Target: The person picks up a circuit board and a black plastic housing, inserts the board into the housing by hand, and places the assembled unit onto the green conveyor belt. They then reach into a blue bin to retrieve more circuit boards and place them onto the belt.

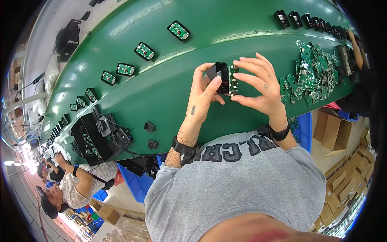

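Observation:
My left hand [200, 92] is closed round a small black plastic housing [221, 68], its open side turned to the right. A bit of red wire shows inside the housing. Right beside that opening, my right hand [264, 86] pinches a green circuit board [233, 81] by its two ends, fingers at the top and thumb at the bottom. The board stands on edge, close to the housing; whether they touch I cannot tell. Both hands are above the green table [242, 117].
A heap of loose circuit boards [314, 74] lies to the right. Black housings [295, 19] line the far right; housings with boards [144, 51] run along the left. Two small black pieces [149, 126] lie near a black tray [86, 139]. Co-workers [86, 177] are at both sides.

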Motion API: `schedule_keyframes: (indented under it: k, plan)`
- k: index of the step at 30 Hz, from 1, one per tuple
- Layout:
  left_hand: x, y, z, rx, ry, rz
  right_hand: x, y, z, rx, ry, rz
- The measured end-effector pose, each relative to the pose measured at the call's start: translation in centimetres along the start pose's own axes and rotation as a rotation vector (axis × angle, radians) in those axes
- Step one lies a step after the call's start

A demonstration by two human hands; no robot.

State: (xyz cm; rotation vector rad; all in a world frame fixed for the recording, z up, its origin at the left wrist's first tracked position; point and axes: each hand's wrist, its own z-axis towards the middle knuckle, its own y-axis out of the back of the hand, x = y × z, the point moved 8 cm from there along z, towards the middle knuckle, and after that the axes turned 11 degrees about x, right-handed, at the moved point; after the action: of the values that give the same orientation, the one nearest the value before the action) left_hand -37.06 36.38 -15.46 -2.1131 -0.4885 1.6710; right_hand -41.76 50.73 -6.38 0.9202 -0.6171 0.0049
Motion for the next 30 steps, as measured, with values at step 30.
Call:
schedule_keyframes:
  k: [30]
  plan:
    - [-0.3, -3.4, -0.3, 0.269, 0.103, 0.082, -4.1, -4.9, -2.1, -0.039, -0.617, 1.19]
